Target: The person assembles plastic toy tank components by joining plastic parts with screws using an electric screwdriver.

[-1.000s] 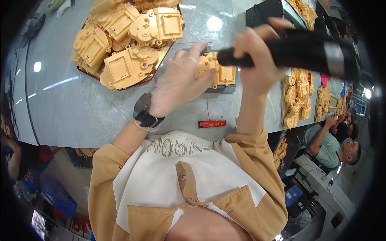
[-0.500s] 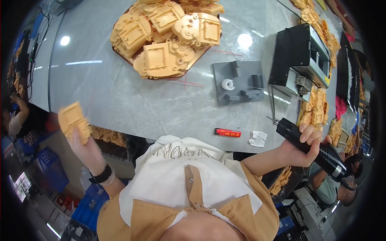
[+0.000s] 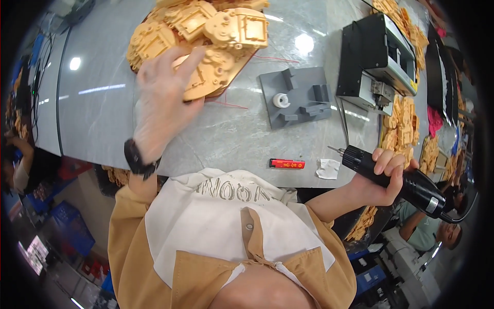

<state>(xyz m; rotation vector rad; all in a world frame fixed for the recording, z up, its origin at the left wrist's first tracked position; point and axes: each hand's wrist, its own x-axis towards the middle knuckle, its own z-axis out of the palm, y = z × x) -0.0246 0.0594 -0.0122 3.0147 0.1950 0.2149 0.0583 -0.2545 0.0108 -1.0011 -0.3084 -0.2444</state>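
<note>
Housings [image 3: 207, 77] lie heaped on a tray [image 3: 241, 67] toward the far side of the bench [image 3: 103, 116]. Left hand [image 3: 163, 100]: over the nearest housing, thumb parted from the fingers; whether it grips cannot be told. Right hand [image 3: 383, 180]: closed around a black screwdriver [image 3: 357, 159], bit pointing left. Between tray and machine [image 3: 355, 62] sits a grey fixture [image 3: 303, 90] bearing a white ring [image 3: 281, 100]. Red stick [image 3: 286, 164] and paper scrap [image 3: 328, 169] lie near the front edge, before the shirt [image 3: 206, 216]. Open surface extends left of the tray to a dark seam [image 3: 59, 98].
</note>
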